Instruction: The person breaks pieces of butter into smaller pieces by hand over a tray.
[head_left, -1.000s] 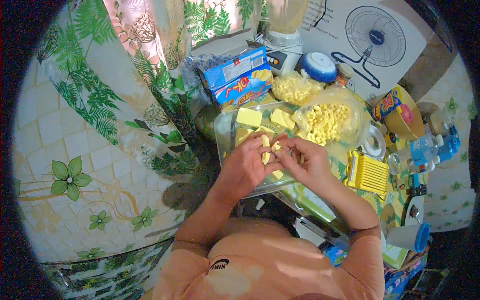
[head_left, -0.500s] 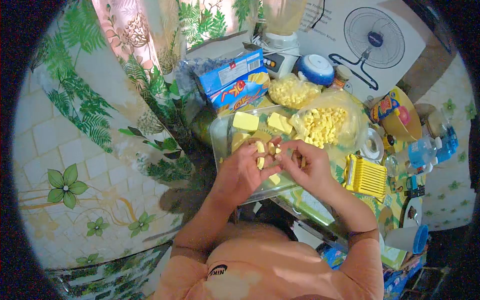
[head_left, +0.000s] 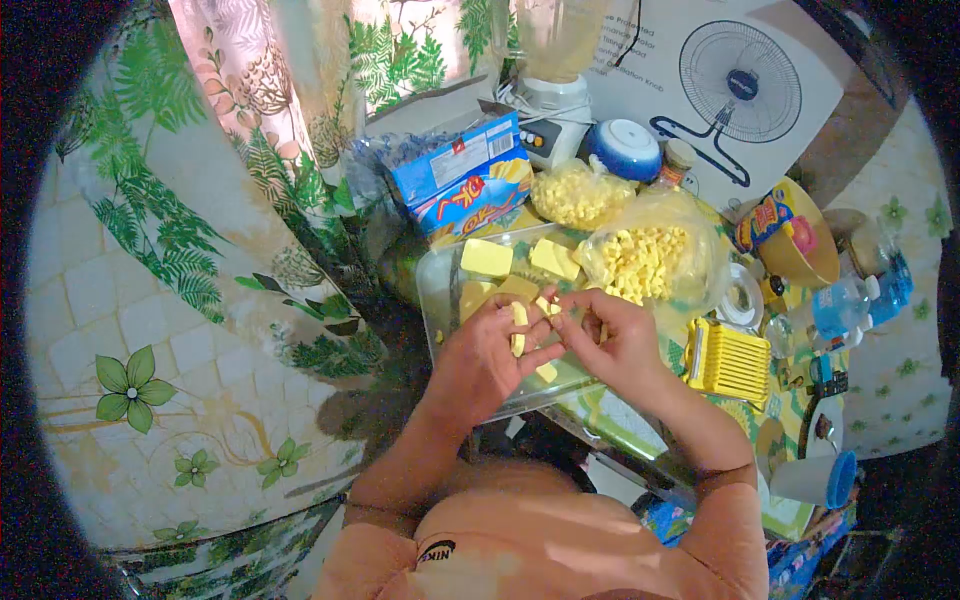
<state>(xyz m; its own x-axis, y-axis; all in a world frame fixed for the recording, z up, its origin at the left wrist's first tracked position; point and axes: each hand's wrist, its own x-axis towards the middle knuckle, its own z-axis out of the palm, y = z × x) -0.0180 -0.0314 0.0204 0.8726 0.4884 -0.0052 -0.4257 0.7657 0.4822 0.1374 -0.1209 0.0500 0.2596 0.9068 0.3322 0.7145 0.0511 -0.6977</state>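
Observation:
My left hand (head_left: 488,350) is curled around pale yellow slices (head_left: 518,331) that look like cheese. Close against it, my right hand (head_left: 610,335) has its thumb and fingers pinched at a small yellow piece (head_left: 546,305); the fingertips partly hide it. Both hands are above a clear plastic tray (head_left: 432,300), where several yellow blocks (head_left: 487,258) lie. Just beyond my right hand sits a clear plastic bag (head_left: 695,265) of small yellow cubes (head_left: 645,265). A yellow wire slicer (head_left: 728,360) rests to the right.
Behind the tray are a blue box (head_left: 470,180), a second bag of cubes (head_left: 583,192), a blender base (head_left: 553,110) and a blue bowl (head_left: 627,149). On the right stand a tan bowl (head_left: 815,250), water bottles (head_left: 842,305) and a tipped cup (head_left: 815,480).
The view has shifted slightly. My hands stay together over the tray, with the fingers working a little at the yellow pieces.

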